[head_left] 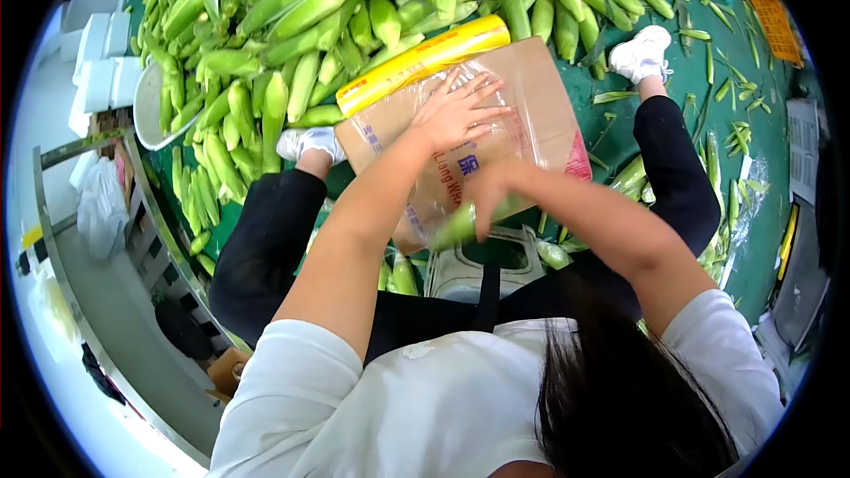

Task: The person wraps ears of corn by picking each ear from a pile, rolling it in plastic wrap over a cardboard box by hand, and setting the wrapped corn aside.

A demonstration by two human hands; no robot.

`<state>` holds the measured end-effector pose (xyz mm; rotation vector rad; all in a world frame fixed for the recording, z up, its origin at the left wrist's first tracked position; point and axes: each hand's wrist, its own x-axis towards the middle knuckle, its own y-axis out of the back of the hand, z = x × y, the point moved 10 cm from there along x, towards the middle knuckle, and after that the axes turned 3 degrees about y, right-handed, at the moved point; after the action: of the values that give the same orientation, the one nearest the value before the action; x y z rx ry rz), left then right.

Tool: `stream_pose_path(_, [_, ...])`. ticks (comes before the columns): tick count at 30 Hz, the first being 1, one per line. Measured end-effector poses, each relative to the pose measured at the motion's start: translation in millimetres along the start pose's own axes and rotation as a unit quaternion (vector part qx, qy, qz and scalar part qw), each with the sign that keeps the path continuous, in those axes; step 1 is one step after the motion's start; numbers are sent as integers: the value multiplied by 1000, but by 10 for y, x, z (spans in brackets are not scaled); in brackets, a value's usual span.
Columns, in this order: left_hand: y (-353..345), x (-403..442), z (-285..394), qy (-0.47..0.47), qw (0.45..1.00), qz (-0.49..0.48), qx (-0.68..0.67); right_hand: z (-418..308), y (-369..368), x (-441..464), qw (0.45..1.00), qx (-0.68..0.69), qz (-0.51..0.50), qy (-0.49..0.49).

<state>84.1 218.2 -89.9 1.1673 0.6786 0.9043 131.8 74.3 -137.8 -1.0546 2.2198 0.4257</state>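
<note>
My left hand (459, 112) lies flat with fingers spread on a cardboard box (540, 80), which has clear plastic film across its top. My right hand (492, 193) is smeared by motion over the near part of the box. Its fingers close around a blurred green ear of corn (455, 227), tilted near the box's front edge. Along the far edge of the box lies a yellow roll of film (425, 62), just beyond my left fingertips.
A large heap of corn in green husks (301, 13) spreads beyond the box. Below the box is a pale plastic stool (443, 274). Wrapped ears of corn (630, 179) lie to the right. A metal-framed rack (106, 301) stands at left, near a white basin (150, 106).
</note>
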Motion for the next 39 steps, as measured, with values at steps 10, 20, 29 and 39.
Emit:
stream_pose_path(10, [-327,-618,1569,-28,953,-32,-302,-378,-841,-1489,654,691,215,220])
stream_pose_path(20, [1311,-418,2065,-46,993,-41,-104,-796,-1328,-1972,728,616,265,139])
stream_pose_path(29, [507,42,901,181,933,117,-289,-561,-4840,-2720,280,306,844,-340])
stream_pose_path(39, [-542,-455,1853,30,989,-127,-66,217,-3385,-4468,206,184,915,-295])
